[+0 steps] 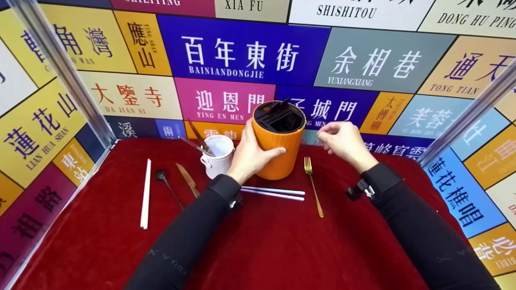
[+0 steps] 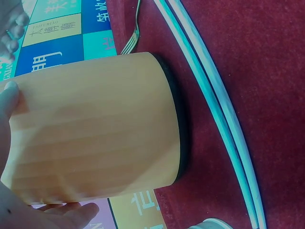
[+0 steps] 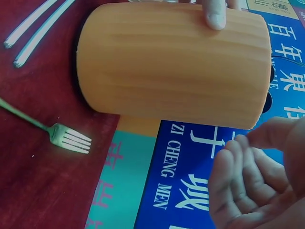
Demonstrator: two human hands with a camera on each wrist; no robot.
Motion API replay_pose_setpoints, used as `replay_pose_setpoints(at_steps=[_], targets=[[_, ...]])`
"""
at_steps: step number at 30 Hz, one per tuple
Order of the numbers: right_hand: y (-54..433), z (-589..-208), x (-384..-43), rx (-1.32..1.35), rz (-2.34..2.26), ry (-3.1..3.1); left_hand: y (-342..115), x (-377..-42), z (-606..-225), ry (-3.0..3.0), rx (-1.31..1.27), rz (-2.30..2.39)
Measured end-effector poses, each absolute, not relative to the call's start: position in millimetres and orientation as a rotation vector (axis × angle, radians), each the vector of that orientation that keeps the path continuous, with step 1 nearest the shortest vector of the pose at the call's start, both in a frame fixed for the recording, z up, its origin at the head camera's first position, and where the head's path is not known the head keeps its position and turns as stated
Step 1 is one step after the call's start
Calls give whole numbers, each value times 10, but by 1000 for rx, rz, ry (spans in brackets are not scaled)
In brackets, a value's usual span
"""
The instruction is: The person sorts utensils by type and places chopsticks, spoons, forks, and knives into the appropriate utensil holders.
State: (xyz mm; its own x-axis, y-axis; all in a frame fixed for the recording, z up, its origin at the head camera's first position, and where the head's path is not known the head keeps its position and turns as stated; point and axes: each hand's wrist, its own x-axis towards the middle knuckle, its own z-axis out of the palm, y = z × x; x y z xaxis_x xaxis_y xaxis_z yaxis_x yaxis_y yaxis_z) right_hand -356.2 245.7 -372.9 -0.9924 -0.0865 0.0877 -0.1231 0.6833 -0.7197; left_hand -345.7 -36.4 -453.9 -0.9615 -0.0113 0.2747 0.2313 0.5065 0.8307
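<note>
Atop orange holder (image 1: 278, 157), black slots (image 1: 278, 121): head view only.

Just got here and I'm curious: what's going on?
A person's left hand grips an upright orange utensil holder with a black slotted top. The right hand is raised beside it, fingers curled, nothing visible in it. A gold fork and chopsticks lie on the red cloth; a white pail nearby holds utensils.
</note>
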Motion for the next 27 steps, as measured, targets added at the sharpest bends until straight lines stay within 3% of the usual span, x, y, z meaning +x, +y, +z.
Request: replay_pose_setpoints(at_steps=[14,27], targets=[[2584,-4049,-3531,148,1066,-3210,-369,-3427,-4520,-2503,-190,-1445],[2652,-4588,-3584,77,873,-3360,-370,-3439,-4535,-2506,-197,-1447]])
